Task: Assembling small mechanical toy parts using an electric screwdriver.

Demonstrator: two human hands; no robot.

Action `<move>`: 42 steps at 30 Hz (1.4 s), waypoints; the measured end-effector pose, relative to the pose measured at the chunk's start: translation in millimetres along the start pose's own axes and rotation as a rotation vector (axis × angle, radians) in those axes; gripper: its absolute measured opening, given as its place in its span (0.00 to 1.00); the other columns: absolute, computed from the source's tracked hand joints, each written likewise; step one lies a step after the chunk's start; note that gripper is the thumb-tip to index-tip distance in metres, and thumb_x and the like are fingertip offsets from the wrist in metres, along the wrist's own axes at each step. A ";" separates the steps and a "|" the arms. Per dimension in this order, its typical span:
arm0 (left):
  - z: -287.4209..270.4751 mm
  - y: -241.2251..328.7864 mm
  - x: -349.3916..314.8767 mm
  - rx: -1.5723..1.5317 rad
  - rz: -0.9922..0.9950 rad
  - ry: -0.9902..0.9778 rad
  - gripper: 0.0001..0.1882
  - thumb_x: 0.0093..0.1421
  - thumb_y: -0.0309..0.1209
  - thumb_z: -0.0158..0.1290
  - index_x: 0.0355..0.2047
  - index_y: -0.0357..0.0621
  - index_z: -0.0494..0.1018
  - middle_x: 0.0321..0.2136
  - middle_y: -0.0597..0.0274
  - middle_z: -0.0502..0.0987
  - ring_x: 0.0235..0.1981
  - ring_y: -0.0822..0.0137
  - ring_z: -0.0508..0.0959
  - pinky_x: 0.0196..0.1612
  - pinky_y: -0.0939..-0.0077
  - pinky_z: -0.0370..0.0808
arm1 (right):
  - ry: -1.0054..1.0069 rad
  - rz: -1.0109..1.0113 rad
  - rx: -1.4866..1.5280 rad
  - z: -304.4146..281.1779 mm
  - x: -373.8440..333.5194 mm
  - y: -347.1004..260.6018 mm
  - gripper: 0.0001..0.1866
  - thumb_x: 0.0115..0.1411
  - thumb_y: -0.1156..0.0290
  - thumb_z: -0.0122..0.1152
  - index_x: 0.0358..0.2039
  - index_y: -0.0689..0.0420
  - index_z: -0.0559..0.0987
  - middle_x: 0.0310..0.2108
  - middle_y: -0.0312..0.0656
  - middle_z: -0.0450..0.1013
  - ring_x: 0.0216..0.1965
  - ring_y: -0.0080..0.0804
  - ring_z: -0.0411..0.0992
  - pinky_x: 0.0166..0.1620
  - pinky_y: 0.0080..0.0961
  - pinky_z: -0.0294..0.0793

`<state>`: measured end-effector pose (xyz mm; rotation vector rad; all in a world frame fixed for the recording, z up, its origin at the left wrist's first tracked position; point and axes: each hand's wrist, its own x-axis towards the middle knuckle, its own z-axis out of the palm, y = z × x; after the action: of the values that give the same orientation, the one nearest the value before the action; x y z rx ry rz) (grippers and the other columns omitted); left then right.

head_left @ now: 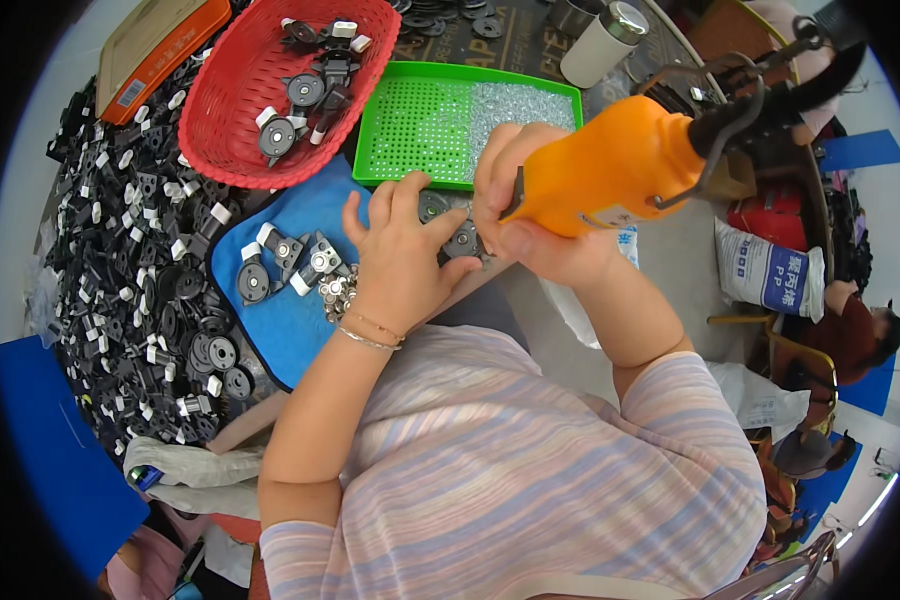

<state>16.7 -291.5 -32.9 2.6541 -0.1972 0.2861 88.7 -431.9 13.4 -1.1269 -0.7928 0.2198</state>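
My right hand [540, 195] is wrapped round an orange electric screwdriver [610, 160], held tilted over the table edge; its tip is hidden behind my fingers. Just left of it, my left hand [400, 255] has its thumb and index finger around a black round caster part [462, 240], the other fingers spread. Another dark disc [432, 205] shows between those fingers. Beside the left wrist, a heap of small shiny metal pieces [338, 292] lies on a blue cloth [280, 345]. Black-and-white caster assemblies [255, 280] rest on the cloth too.
Beyond my hands is a green perforated tray [410, 175] with small silvery pieces at its right. A red basket [210, 120] holds several assemblies. Black parts [130, 290] pile up on the left, near an orange-edged box [205, 25]. A metal hook [750, 110] suspends the screwdriver.
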 end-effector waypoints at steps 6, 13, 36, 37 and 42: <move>-0.8 0.2 1.9 -0.019 -0.009 -0.008 0.22 0.35 0.41 0.66 0.35 0.58 0.78 0.50 0.57 0.63 0.54 0.56 0.59 0.56 0.43 0.46 | -0.068 0.027 0.085 -0.8 7.2 -0.8 0.15 0.48 0.70 0.65 0.29 0.63 0.68 0.26 0.43 0.64 0.18 0.22 0.65 0.21 0.17 0.68; -1.5 1.3 1.3 -0.030 -0.017 -0.015 0.23 0.36 0.43 0.65 0.36 0.54 0.78 0.51 0.56 0.62 0.56 0.55 0.58 0.57 0.43 0.44 | -0.127 -0.145 0.300 -22.9 34.1 -18.8 0.15 0.49 0.72 0.60 0.35 0.62 0.67 0.29 0.43 0.63 0.21 0.27 0.67 0.26 0.20 0.68; 0.1 -14.1 7.7 -0.137 0.131 0.006 0.32 0.36 0.41 0.64 0.43 0.43 0.71 0.41 0.62 0.71 0.48 0.63 0.66 0.56 0.50 0.49 | 0.145 -0.139 -0.039 -19.7 51.8 36.6 0.12 0.48 0.81 0.57 0.34 0.64 0.68 0.32 0.44 0.65 0.21 0.26 0.68 0.26 0.19 0.66; -0.4 -15.6 9.3 -0.152 0.145 -0.024 0.31 0.37 0.40 0.64 0.44 0.43 0.71 0.40 0.63 0.72 0.48 0.63 0.67 0.56 0.51 0.49 | 0.143 -0.138 -0.039 -20.4 51.7 36.0 0.12 0.48 0.81 0.57 0.34 0.64 0.68 0.32 0.44 0.65 0.21 0.26 0.68 0.26 0.19 0.66; -3.1 -17.4 14.4 -0.193 0.166 -0.072 0.28 0.39 0.37 0.63 0.43 0.43 0.72 0.38 0.63 0.74 0.46 0.64 0.68 0.56 0.53 0.50 | 0.126 -0.116 -0.049 -22.3 51.0 35.4 0.12 0.48 0.81 0.56 0.35 0.63 0.68 0.31 0.43 0.66 0.21 0.26 0.68 0.26 0.19 0.66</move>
<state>33.4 -276.0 -34.3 2.4623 -0.4470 0.2129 147.8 -405.1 1.4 -1.1256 -0.7514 0.0322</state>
